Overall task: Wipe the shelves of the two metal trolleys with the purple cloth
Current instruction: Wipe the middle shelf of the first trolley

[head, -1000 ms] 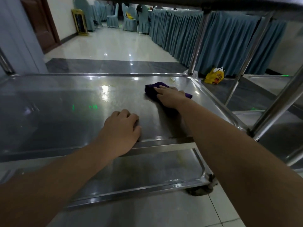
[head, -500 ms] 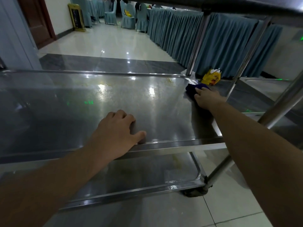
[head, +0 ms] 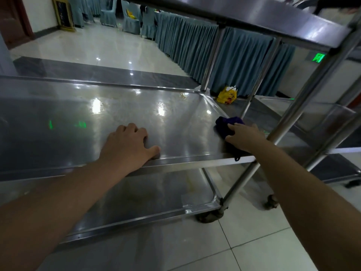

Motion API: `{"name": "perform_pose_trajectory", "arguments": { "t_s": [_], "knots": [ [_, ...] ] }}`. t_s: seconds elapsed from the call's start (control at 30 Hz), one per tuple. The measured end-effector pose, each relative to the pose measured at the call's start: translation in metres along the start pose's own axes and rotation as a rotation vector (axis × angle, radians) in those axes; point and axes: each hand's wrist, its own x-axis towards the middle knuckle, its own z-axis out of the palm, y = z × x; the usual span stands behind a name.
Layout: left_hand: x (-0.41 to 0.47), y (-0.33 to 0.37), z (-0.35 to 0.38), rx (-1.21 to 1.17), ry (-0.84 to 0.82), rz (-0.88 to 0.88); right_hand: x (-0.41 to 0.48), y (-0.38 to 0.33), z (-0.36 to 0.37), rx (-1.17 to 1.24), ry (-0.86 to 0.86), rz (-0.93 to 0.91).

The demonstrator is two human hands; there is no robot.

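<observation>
A person is wiping the middle shelf [head: 117, 118] of a metal trolley [head: 239, 182].
The right hand [head: 245, 136] is pressing the purple cloth [head: 227, 124] down with flat fingers at the shelf's near right corner. The left hand [head: 128, 146] is resting palm down by the front edge, fingers a little bent, holding nothing.

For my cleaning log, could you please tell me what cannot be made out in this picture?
Head view:
purple cloth: partly hidden under the right hand.
middle shelf: left end cut off by the frame edge.
top shelf: seen from below only, upper face hidden.
yellow bag: print too small to read.
</observation>
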Motion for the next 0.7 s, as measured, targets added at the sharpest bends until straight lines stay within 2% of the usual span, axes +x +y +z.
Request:
{"name": "perform_pose_trajectory", "arguments": {
  "t_s": [0.37,0.5,0.57,0.63,0.7],
  "knots": [
    [-0.010,0.002,-0.006,-0.019,0.005,0.017,-0.082,-0.018,-0.011,-0.094,0.082,-0.064],
    [-0.012,0.003,-0.007,-0.015,-0.018,0.018,-0.114,-0.008,0.007,0.017,0.271,-0.003],
    [-0.014,0.006,-0.010,0.065,-0.005,0.033,-0.126,-0.004,0.024,0.052,0.344,0.033],
    [-0.016,0.009,-0.012,0.179,0.129,0.154,-0.129,-0.001,0.047,0.090,0.387,0.018],
    [-0.018,0.012,-0.012,0.297,0.265,0.365,-0.129,0.002,0.064,0.096,0.374,-0.036]
  ]
}}
